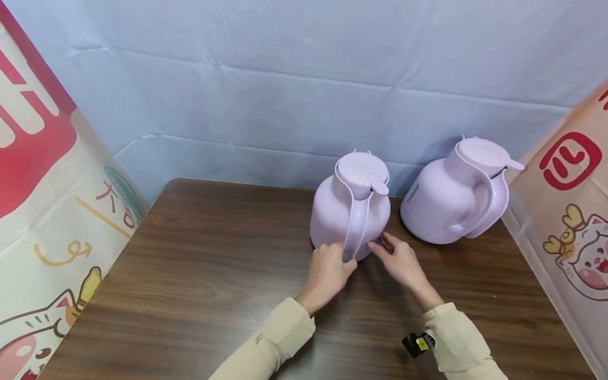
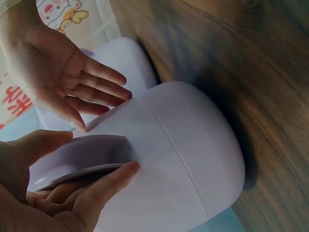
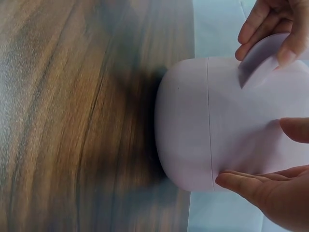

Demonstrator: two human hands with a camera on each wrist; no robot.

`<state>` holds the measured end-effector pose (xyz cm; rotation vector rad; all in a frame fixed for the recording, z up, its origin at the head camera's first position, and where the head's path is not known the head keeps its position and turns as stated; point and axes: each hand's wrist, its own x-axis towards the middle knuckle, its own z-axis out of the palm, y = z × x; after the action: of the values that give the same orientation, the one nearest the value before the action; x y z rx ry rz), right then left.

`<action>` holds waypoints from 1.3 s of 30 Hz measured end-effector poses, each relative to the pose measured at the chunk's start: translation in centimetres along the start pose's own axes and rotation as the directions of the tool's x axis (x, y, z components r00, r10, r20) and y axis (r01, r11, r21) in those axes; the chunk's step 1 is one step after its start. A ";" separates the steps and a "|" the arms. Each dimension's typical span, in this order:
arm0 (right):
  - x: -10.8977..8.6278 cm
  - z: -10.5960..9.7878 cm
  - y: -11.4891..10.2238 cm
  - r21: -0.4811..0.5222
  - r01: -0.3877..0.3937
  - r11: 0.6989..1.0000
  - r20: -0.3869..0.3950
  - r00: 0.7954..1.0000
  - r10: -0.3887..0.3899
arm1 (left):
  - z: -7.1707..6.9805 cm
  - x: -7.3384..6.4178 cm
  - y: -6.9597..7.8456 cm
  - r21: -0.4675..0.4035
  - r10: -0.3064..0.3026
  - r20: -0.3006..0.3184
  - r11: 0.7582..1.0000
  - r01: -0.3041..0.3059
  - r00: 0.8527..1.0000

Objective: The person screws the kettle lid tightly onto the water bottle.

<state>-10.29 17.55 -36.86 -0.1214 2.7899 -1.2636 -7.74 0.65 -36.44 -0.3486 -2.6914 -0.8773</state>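
A lilac thermos jug [image 1: 328, 214] stands upright on the wooden table, its handle facing the person. My left hand [image 1: 329, 272] grips the lower part of that handle [image 2: 91, 152], thumb on one side and fingers on the other. Against the jug's right side rests my right hand [image 1: 401, 264], its fingers fairly straight and its thumb near the handle's base. In the right wrist view, the fingertips of the right hand [image 3: 270, 193] touch the jug's body near its seam. A second lilac thermos jug [image 1: 434, 203] stands to the right, its handle turned rightward.
The brown table [image 1: 204, 274] extends left and toward the person. A pale blue cloth [image 1: 266, 105] hangs behind it. Printed cartoon cloths flank the left side [image 1: 57, 211] and right side [image 1: 570, 227]. A black device [image 1: 418, 344] sits by the right cuff.
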 end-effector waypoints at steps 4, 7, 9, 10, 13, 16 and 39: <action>0.1 -0.4 0.2 0.001 -0.011 1.000 -0.012 1.000 0.011 | 0.4 0.5 0.4 0.017 0.012 0.000 1.000 -0.012 1.000; 0.1 -0.7 0.4 0.004 -0.027 1.000 -0.014 1.000 0.027 | 0.7 0.7 0.7 0.032 0.008 0.007 0.999 -0.008 1.000; 0.2 -0.9 0.6 0.007 -0.038 0.999 -0.014 0.999 0.038 | 0.9 0.9 0.9 0.038 0.002 0.017 0.999 -0.003 1.000; 0.2 -1.0 0.7 0.011 -0.044 0.999 -0.015 0.999 0.044 | 0.9 1.0 1.0 0.037 -0.001 0.026 0.999 0.000 1.000; 0.3 -1.3 1.0 0.026 -0.046 0.999 -0.024 0.999 0.047 | 1.2 1.2 1.3 0.030 -0.003 0.043 1.000 0.001 0.999; 0.4 -1.5 1.4 0.036 -0.033 0.999 -0.040 0.999 0.035 | 1.4 1.6 1.6 0.025 -0.003 0.069 1.000 0.002 0.998; 1.5 -3.1 3.6 0.108 -0.040 0.993 -0.018 0.999 0.043 | 3.6 4.0 3.3 0.063 -0.023 0.124 0.998 0.015 0.992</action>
<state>-12.20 22.06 -37.54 -0.0442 2.7182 -1.4090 -11.08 5.96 -36.11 -0.3767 -2.8337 -0.7997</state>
